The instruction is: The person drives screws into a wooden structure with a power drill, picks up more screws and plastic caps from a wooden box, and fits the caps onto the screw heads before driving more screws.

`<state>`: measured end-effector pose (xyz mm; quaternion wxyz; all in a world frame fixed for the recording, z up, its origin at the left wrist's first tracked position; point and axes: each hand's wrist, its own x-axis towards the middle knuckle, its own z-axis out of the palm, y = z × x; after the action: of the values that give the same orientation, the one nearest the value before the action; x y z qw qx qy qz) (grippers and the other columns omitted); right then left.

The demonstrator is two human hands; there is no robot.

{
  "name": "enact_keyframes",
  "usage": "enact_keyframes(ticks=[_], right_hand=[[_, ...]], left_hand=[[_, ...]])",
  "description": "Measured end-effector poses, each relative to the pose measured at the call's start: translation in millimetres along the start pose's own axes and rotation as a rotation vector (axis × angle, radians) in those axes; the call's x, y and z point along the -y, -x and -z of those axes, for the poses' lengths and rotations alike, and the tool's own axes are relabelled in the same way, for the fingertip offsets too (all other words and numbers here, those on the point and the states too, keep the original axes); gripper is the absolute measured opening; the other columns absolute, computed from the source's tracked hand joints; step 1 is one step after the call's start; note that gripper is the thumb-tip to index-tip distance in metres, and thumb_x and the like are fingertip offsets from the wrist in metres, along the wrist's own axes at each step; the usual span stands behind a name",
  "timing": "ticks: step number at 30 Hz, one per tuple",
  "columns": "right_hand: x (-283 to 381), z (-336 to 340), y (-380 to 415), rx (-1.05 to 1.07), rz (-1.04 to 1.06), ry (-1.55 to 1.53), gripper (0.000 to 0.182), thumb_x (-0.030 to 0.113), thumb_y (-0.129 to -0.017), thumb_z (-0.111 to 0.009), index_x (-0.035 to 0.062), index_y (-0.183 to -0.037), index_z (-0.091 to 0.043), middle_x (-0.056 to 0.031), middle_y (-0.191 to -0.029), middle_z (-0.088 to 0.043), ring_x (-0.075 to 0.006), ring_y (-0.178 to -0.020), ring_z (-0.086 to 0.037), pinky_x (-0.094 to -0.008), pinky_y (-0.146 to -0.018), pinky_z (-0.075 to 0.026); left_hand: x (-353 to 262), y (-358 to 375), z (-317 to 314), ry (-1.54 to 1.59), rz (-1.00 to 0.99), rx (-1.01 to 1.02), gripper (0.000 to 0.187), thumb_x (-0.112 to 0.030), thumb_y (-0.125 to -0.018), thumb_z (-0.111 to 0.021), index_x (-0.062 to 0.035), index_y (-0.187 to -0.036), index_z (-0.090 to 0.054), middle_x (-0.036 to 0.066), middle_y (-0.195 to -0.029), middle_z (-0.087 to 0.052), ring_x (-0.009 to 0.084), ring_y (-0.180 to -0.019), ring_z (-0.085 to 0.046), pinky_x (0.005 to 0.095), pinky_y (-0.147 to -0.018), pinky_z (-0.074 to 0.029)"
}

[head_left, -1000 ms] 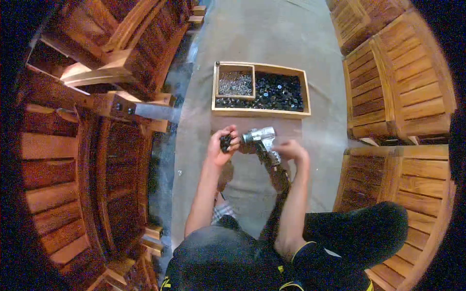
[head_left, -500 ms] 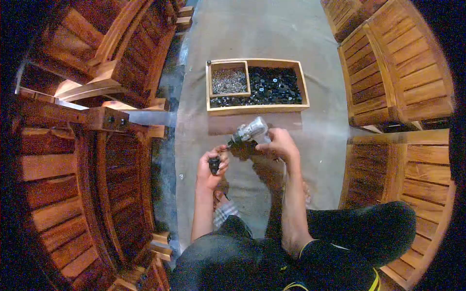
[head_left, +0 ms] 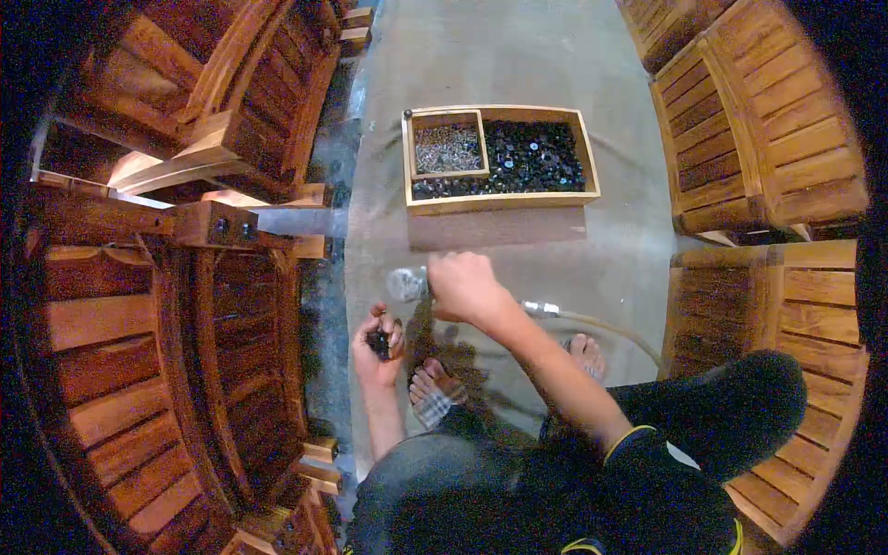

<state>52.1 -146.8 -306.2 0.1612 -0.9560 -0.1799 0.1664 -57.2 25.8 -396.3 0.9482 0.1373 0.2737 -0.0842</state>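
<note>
My right hand [head_left: 462, 287] is wrapped round an air-powered driver [head_left: 407, 284]. Its silver body end points left, and a hose fitting [head_left: 541, 307] shows to the right of my wrist. The hand covers the grip, and I cannot see the tool's tip. Lower left, my left hand [head_left: 377, 350] is curled palm up round small black parts [head_left: 378, 345], which look like caps or plugs. A gap separates that hand from the tool. Beyond both hands lies a wooden box [head_left: 504, 202] with black parts [head_left: 536, 162] and a smaller compartment of silver screws [head_left: 448, 148].
Slatted wooden furniture [head_left: 102, 388] lines the left side. More slatted panels [head_left: 814, 319] stand along the right. A pale air hose [head_left: 610, 326] curves over the floor sheet [head_left: 481, 55] toward the right. My bare feet [head_left: 435, 384] are below the hands.
My right hand has swung the driver left, so its silver end now points left rather than up. My left hand has moved down and left, away from the tool, still holding black parts.
</note>
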Motion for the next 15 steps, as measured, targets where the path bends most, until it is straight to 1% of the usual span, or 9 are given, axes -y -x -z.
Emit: enact_keyframes(ticks=[2,6,8,9,10,11,12,13,15], right_hand=[[6,10,1,0.353,-0.001,0.058,0.026,0.021,-0.063,-0.069,0.0054,-0.082,-0.067,-0.0151,-0.086,-0.067,-0.0302,-0.082,-0.066,-0.0408,-0.071,-0.053],[5,7,5,0.398,-0.032,0.037,0.03,0.027,-0.061,-0.069,0.0057,-0.082,-0.07,-0.0154,-0.085,-0.067,-0.0301,-0.081,-0.066,-0.0406,-0.071,-0.053],[5,13,7,0.397,-0.092,0.0,0.025,0.019,-0.06,-0.063,0.0036,-0.079,-0.068,-0.0184,-0.083,-0.066,-0.0325,-0.081,-0.064,-0.0415,-0.074,-0.051],[4,11,5,0.394,-0.098,-0.003,0.025,0.019,-0.06,-0.063,0.0036,-0.079,-0.068,-0.0184,-0.083,-0.066,-0.0325,-0.081,-0.064,-0.0415,-0.074,-0.051],[1,7,3,0.377,-0.097,0.006,0.029,0.024,-0.059,-0.066,0.0045,-0.081,-0.068,-0.0174,-0.084,-0.066,-0.0317,-0.08,-0.065,-0.0412,-0.072,-0.052],[-2,5,2,0.362,-0.096,0.016,0.033,0.028,-0.059,-0.069,0.0054,-0.083,-0.069,-0.0164,-0.084,-0.067,-0.0308,-0.079,-0.066,-0.0408,-0.071,-0.053],[-2,8,2,0.36,-0.103,0.013,0.033,0.028,-0.059,-0.069,0.0054,-0.083,-0.069,-0.0164,-0.084,-0.067,-0.0308,-0.079,-0.066,-0.0408,-0.071,-0.053],[-1,13,2,0.365,-0.11,-0.015,0.03,0.024,-0.06,-0.066,0.0039,-0.081,-0.068,-0.0179,-0.084,-0.066,-0.0318,-0.081,-0.065,-0.041,-0.073,-0.052],[-1,16,1,0.372,-0.116,-0.044,0.027,0.021,-0.06,-0.063,0.0025,-0.079,-0.068,-0.0194,-0.085,-0.065,-0.0327,-0.083,-0.064,-0.0411,-0.075,-0.051]], left_hand=[[-1,0,1,0.05,0.013,0.009,0.026,-0.011,-0.077,-0.048,-0.0045,-0.102,-0.051,0.006,-0.067,-0.046,0.0164,-0.05,-0.043,0.0258,-0.038,-0.034],[7,-12,13,0.157,0.086,-0.009,0.026,-0.011,-0.074,-0.049,-0.0059,-0.099,-0.052,0.004,-0.067,-0.047,0.0153,-0.05,-0.042,0.025,-0.039,-0.035],[19,-18,7,-0.054,-0.007,-0.339,0.025,-0.011,-0.072,-0.05,-0.0072,-0.096,-0.053,0.003,-0.068,-0.047,0.0143,-0.051,-0.042,0.0243,-0.042,-0.037],[22,-21,10,-0.068,0.018,-0.351,0.023,-0.011,-0.074,-0.051,-0.0076,-0.096,-0.053,0.003,-0.072,-0.051,0.0155,-0.056,-0.049,0.0244,-0.049,-0.043],[26,-25,15,-0.074,0.026,-0.348,0.023,-0.011,-0.074,-0.051,-0.0076,-0.096,-0.053,0.003,-0.072,-0.051,0.0155,-0.056,-0.049,0.0244,-0.049,-0.043],[29,-30,19,-0.062,0.04,-0.326,0.021,-0.011,-0.075,-0.05,-0.0079,-0.096,-0.052,0.004,-0.074,-0.054,0.0169,-0.062,-0.052,0.0266,-0.056,-0.045],[32,-35,26,-0.048,0.053,-0.304,0.02,-0.01,-0.076,-0.05,-0.0082,-0.096,-0.052,0.004,-0.076,-0.056,0.0183,-0.067,-0.055,0.0287,-0.062,-0.048],[34,-42,43,-0.052,0.058,-0.302,0.02,-0.01,-0.076,-0.05,-0.0082,-0.096,-0.052,0.004,-0.076,-0.056,0.0183,-0.067,-0.055,0.0287,-0.062,-0.048],[32,-46,60,-0.03,0.134,-0.082,0.023,-0.008,-0.079,-0.048,-0.0066,-0.101,-0.053,0.007,-0.089,-0.06,0.0214,-0.082,-0.059,0.0341,-0.076,-0.049]])
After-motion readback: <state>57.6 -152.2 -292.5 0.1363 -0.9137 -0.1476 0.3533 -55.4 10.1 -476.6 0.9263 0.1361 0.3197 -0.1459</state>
